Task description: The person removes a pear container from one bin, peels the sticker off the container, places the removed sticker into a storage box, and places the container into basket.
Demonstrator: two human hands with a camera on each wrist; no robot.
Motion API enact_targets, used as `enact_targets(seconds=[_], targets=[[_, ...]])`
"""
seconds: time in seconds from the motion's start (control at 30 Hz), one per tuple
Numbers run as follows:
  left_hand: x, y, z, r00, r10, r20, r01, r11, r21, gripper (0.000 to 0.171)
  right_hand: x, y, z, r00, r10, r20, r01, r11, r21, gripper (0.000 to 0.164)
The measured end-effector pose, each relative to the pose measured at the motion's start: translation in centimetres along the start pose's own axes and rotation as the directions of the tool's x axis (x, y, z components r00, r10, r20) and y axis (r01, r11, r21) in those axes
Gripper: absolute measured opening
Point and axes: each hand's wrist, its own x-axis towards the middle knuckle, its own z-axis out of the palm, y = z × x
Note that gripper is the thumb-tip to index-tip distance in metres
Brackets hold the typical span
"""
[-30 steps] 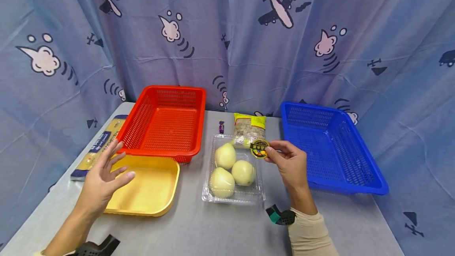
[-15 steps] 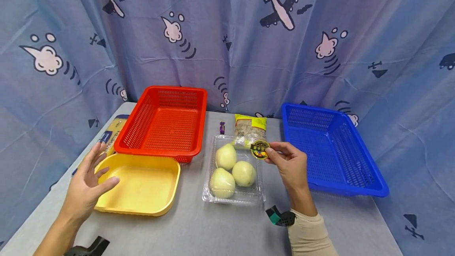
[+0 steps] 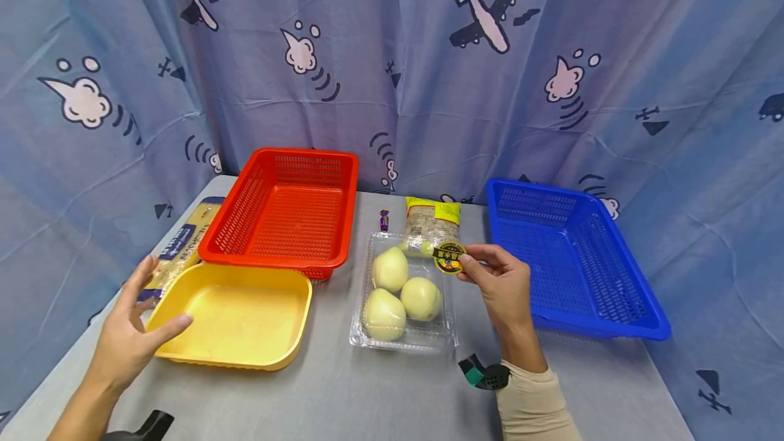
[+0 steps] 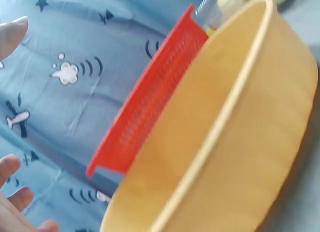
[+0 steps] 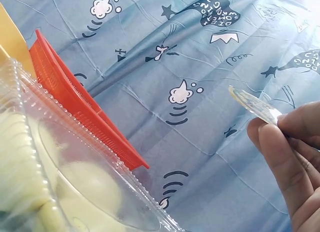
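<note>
In the head view my right hand (image 3: pixel 499 284) pinches a round black-and-gold sticker (image 3: pixel 449 257) between thumb and fingers. The right wrist view shows this sticker (image 5: pixel 254 106) nearly edge-on, apart from the clear plastic box. That lidded box (image 3: pixel 361 341) lies flat below and left of the hand, with several pale green pears (image 3: pixel 420 299) inside. My left hand (image 3: pixel 125 332) is spread with nothing in it, at the left side of the yellow basin (image 3: pixel 300 322). Past its fingers lies a long gold-and-blue packet (image 3: pixel 177 243), partly hidden by the red basket.
A red basket (image 3: pixel 349 223) stands behind the yellow basin, and a blue basket (image 3: pixel 637 329) is at the right. Behind the box lie a yellow-topped bag (image 3: pixel 431 216) and a small purple-wrapped sweet (image 3: pixel 384 220). A patterned curtain (image 3: pixel 380 53) closes off the back.
My left hand has moved left and slightly down, from over the yellow basin to its left edge. My right hand and the sticker have stayed almost still.
</note>
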Motion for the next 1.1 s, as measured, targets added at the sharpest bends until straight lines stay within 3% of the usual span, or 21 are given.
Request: enact_targets(seconds=[0.17, 0.43, 0.77, 0.97, 1.1], targets=[[-0.2, -1.5, -0.4, 0.999, -0.049, 0.017, 0.048, 0.997, 0.066, 0.098, 0.0, -0.1, 0.1, 1.0, 0.0, -0.001, 0.0, 1.0, 0.007, 0.021], [-0.3, -3.4, -0.6, 0.993, -0.105, 0.051, 0.101, 0.992, 0.08, 0.1, 0.0, -0.2, 0.1, 1.0, -0.011, 0.001, 0.011, 1.0, 0.003, 0.02], [-0.7, -5.6, -0.7, 0.966, -0.24, 0.096, 0.226, 0.965, 0.131, 0.103, -0.1, -0.4, 0.3, 1.0, 0.009, -0.018, -0.009, 1.0, -0.014, 0.02], [-0.8, -6.6, -0.5, 0.962, -0.235, 0.138, 0.213, 0.964, 0.158, 0.106, -0.1, -0.4, 0.4, 1.0, 0.016, -0.025, -0.016, 1.0, -0.015, 0.02], [-1.0, -7.1, -0.3, 0.968, -0.204, 0.146, 0.174, 0.966, 0.192, 0.109, -0.1, -0.3, 0.6, 1.0, 0.019, -0.017, -0.019, 1.0, -0.005, 0.021]])
